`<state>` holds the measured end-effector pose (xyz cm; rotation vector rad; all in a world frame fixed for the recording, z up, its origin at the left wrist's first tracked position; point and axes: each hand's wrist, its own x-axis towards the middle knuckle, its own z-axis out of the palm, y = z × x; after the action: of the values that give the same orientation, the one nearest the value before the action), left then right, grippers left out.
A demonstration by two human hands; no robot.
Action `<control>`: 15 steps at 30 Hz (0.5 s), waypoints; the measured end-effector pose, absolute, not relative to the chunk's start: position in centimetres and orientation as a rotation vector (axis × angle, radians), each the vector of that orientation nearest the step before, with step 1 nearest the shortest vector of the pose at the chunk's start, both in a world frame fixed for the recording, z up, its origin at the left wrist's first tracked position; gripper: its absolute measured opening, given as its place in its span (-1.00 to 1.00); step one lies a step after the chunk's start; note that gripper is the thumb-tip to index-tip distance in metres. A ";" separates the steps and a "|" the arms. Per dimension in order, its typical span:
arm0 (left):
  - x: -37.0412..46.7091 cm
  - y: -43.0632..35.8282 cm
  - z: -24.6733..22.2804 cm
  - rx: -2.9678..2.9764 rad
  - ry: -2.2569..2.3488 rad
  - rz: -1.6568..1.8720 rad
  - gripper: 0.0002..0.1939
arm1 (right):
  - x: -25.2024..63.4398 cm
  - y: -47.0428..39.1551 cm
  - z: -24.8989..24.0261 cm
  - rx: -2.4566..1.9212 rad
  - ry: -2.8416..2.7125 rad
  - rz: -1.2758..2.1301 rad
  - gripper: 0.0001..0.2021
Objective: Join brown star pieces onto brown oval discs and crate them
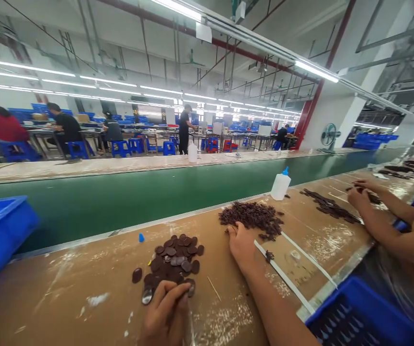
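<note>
My left hand is at the bottom centre, its thumb and fingers pinched together on a dark oval disc. Just beyond it lies a pile of dark brown oval discs, some of them shiny. My right hand reaches to the near left edge of a heap of small dark brown pieces. Its fingertips are bent down at the heap, and whatever is between them is too small to make out. A thin wooden stick rests on the brown table between my hands.
A white bottle with a blue cap stands behind the heap. A green belt runs along the far side. Blue bins are at left and lower right. At right, a co-worker's hands work near more dark pieces.
</note>
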<state>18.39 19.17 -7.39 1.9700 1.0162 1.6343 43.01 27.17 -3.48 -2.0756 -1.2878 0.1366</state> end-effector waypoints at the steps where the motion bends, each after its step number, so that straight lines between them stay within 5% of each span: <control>1: 18.1 19.2 -7.2 1.969 1.006 1.620 -0.83 | 42.9 26.9 -3.3 -2.073 -1.296 0.142 -0.62; 15: 18.2 19.0 -7.3 1.856 1.054 1.433 -0.83 | 48.0 18.2 -2.4 -2.501 -1.395 0.031 -0.69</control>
<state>18.21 18.99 -7.32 1.8555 1.0537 1.4329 48.04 18.21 -2.36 -2.5005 -1.3949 0.0308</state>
